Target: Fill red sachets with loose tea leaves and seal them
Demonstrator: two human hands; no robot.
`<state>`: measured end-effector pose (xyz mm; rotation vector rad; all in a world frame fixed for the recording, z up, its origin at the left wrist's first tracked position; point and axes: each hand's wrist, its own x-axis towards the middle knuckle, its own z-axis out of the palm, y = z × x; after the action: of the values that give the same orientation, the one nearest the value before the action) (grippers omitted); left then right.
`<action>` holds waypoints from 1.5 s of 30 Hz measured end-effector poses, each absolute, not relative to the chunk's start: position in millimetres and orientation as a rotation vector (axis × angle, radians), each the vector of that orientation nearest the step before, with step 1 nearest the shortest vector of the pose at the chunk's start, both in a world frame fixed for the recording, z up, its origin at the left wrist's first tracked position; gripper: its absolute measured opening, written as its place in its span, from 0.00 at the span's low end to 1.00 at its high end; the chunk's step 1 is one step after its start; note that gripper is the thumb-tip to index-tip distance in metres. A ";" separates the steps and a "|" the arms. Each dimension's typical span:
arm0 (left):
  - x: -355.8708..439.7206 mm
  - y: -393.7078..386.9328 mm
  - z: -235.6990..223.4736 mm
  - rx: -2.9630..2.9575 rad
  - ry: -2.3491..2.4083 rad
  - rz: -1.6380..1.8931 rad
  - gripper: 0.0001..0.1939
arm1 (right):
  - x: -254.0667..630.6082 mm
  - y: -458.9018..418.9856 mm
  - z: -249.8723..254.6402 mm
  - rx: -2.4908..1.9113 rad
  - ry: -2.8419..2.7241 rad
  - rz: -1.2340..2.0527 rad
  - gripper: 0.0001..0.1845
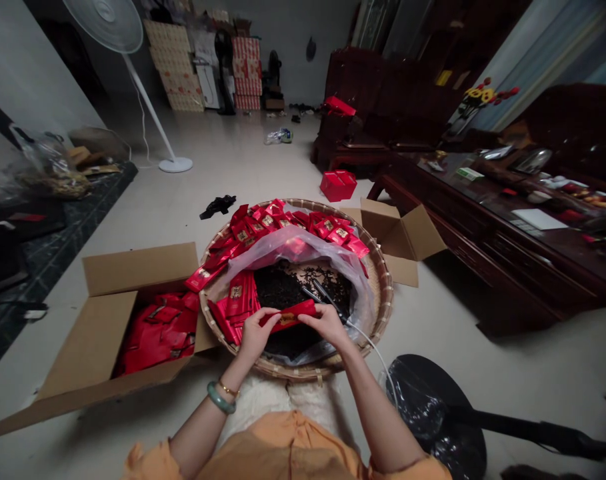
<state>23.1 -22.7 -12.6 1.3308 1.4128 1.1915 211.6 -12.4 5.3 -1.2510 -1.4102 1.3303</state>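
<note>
A red foil packet (293, 316) is stretched sideways between my two hands, above a round woven basket (387, 293). My left hand (257, 331) pinches its left end, and the fingers of my right hand (329, 324) close on its right end. Below the packet, a clear plastic bag (365, 303) lies opened out, holding dark loose tea leaves (277, 287). A metal tongs-like tool (323, 293) rests on the leaves, close to my right hand. Flat red packets (239, 297) are stacked left of the leaves, and more filled-looking red packets (267, 221) heap along the far rim.
A cardboard box (90, 340) of red packets stands open at the left, another open box (407, 233) at the right. Beyond the basket is a red carton (338, 186). A white fan (175, 165) stands at the back left; a black round base (433, 400) sits at front right.
</note>
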 end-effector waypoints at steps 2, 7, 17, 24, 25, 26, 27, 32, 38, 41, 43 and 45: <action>25.0 -23.1 -11.0 1.286 1.374 1.196 0.11 | 210.4 -15.4 2.8 -1.222 -1.452 1.240 0.12; 29.3 -22.0 -15.6 0.878 1.420 1.359 0.20 | 204.5 -26.0 -2.3 -1.161 -1.590 1.151 0.12; 21.3 -22.3 -11.0 1.148 1.515 1.320 0.17 | 203.6 -34.7 5.1 -0.916 -1.401 1.881 0.28; 17.7 -19.0 -9.3 1.271 1.428 1.226 0.17 | 199.5 -39.5 -12.6 -0.926 -1.014 2.058 0.31; 17.9 -18.8 -10.6 1.272 1.422 1.213 0.17 | 200.4 -38.7 -14.0 -0.934 -0.997 2.065 0.31; 18.2 -18.8 -11.9 1.273 1.414 1.201 0.17 | 201.6 -37.5 -15.0 -0.941 -0.992 2.065 0.31; 18.5 -19.1 -12.7 1.281 1.402 1.190 0.18 | 203.0 -35.9 -15.6 -0.953 -0.999 2.061 0.31; 18.5 -23.8 -4.5 1.804 1.373 1.141 0.23 | 207.8 -27.5 -16.3 -1.072 -1.010 1.987 0.31; 19.6 -30.0 1.8 2.569 1.253 0.703 0.30 | 198.1 -23.3 -13.2 -1.053 -0.859 1.979 0.30; 17.4 -28.0 -9.4 2.557 1.265 0.713 0.30 | 194.6 -23.5 -6.1 -0.961 -0.871 2.009 0.31; 15.2 -26.6 -16.6 2.529 1.255 0.740 0.30 | 194.2 -23.5 -1.3 -0.917 -0.914 2.037 0.34; 13.7 -26.6 -20.1 2.508 1.265 0.746 0.32 | 193.2 -23.2 1.4 -0.921 -0.960 2.023 0.35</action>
<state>13.7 -26.6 -20.1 2.5081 1.2645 0.7460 193.2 -23.2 1.4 -0.9206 -0.9598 2.0233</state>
